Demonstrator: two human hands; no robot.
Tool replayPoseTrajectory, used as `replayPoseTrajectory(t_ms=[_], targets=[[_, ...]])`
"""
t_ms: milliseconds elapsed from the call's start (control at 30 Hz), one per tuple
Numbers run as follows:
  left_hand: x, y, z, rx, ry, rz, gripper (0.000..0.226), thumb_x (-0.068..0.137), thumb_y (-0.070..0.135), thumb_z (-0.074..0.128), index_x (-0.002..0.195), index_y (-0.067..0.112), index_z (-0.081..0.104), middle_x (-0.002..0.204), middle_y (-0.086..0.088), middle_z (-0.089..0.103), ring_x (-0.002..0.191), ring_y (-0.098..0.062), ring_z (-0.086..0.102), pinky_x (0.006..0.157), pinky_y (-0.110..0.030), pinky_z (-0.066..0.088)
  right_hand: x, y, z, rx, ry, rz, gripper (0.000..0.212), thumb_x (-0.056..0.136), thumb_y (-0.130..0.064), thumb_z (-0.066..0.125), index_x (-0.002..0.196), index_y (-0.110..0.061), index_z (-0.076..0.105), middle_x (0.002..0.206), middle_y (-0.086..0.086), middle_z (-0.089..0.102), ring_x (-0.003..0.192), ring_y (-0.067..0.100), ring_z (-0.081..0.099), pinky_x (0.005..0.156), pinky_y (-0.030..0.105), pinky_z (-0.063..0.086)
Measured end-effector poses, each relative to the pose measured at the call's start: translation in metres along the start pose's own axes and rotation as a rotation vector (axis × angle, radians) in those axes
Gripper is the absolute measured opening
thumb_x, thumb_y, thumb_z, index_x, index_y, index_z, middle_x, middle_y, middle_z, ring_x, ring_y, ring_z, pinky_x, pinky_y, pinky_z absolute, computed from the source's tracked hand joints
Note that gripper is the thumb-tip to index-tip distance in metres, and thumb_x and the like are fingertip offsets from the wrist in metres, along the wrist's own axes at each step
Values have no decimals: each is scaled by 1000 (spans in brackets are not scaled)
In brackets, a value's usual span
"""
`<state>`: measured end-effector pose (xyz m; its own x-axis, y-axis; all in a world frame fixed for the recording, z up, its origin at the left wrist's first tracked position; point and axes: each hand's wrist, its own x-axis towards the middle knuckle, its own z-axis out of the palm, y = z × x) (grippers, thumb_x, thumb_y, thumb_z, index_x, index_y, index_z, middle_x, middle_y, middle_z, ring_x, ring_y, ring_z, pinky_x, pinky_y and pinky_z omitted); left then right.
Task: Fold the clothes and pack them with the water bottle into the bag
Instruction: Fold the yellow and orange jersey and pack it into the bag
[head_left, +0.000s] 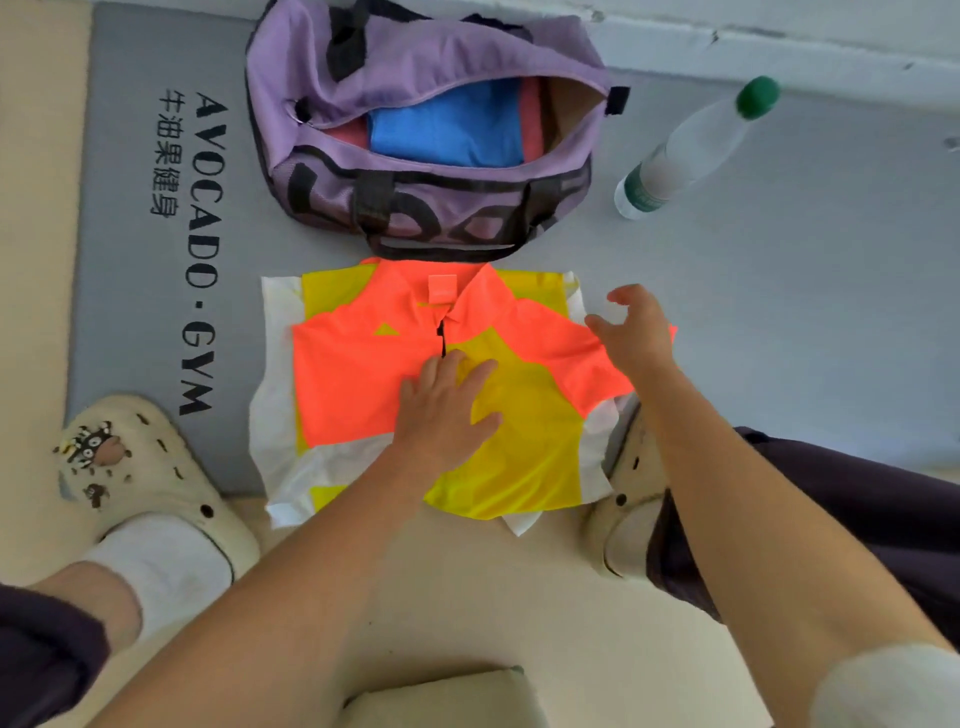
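Nearest to the viewer, a cream clog with a white sock (156, 499) stands left of the shirt, half on the beige floor, half on the grey mat (753, 291). A second clog (631, 499) sits at the shirt's right edge, its toe touching or just under the white fabric, and dark trouser cloth covers its heel.

The orange and yellow shirt (363, 379) lies flat across the mat's near edge, collar pointing away toward the bag, its long axis running near to far. White fabric shows around its borders, perhaps a second garment beneath; the view does not settle this.

The left hand (447, 410) presses on the shirt's middle with fingers straight and spread. The right hand (634, 327) is over the folded right sleeve, fingers loosely curled and apart, gripping nothing.

Beyond the shirt's collar sits the purple bag (415, 192), unzipped, holding folded blue and pink clothes. Right of the bag, well apart from the shirt, the water bottle (691, 150) lies on its side, green cap pointing away and rightward. The bag's far end is cut off.
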<state>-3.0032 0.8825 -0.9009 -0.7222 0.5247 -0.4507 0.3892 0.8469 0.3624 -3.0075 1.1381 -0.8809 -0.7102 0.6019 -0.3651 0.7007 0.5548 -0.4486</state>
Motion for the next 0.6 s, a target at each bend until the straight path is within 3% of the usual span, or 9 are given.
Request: replayPoseTrajectory(t_ms=[67, 167, 267, 367, 500, 600], targets=[[1, 1, 6, -6, -35, -41, 71, 87, 65, 48, 150, 44, 23, 157, 2, 22, 142, -25, 21, 106, -46, 28, 14, 10, -5, -51, -170, -15, 44, 82, -26, 77, 121, -11, 61, 124, 6, 62, 117, 23, 55, 92, 23, 35], [2, 4, 9, -22, -69, -72, 72, 87, 67, 47, 151, 45, 20, 160, 2, 17, 145, -25, 15, 109, -48, 24, 22, 15, 1, -184, -399, -46, 39, 78, -40, 78, 111, -22, 66, 105, -1, 62, 105, 21, 58, 91, 30, 42], [3, 6, 8, -43, -98, -102, 72, 87, 68, 46, 151, 46, 19, 161, 2, 15, 146, -24, 12, 110, -49, 23, 24, 17, 3, -376, -443, -106, 29, 78, -52, 74, 91, -28, 65, 93, -5, 56, 98, 21, 55, 93, 40, 44], [5, 8, 7, -6, -99, -112, 73, 87, 69, 44, 151, 46, 18, 160, 1, 16, 145, -25, 13, 110, -48, 24, 27, 20, -7, -484, -422, -150, 39, 81, -59, 68, 69, -23, 56, 78, -3, 51, 85, 22, 50, 77, 35, 39], [5, 10, 8, 38, -102, -120, 75, 86, 71, 43, 152, 45, 17, 161, 0, 16, 145, -26, 14, 109, -49, 24, 31, 27, -30, -247, -446, -45, 36, 78, -49, 76, 67, -18, 60, 70, -4, 51, 68, 14, 46, 58, 28, 34], [4, 10, 9, 35, -137, -116, 75, 87, 72, 41, 152, 47, 14, 162, 2, 12, 146, -24, 10, 111, -50, 22, 29, 38, -46, -413, -548, -93, 15, 77, -25, 75, 85, -20, 63, 80, -6, 51, 80, 18, 50, 61, 25, 36]])
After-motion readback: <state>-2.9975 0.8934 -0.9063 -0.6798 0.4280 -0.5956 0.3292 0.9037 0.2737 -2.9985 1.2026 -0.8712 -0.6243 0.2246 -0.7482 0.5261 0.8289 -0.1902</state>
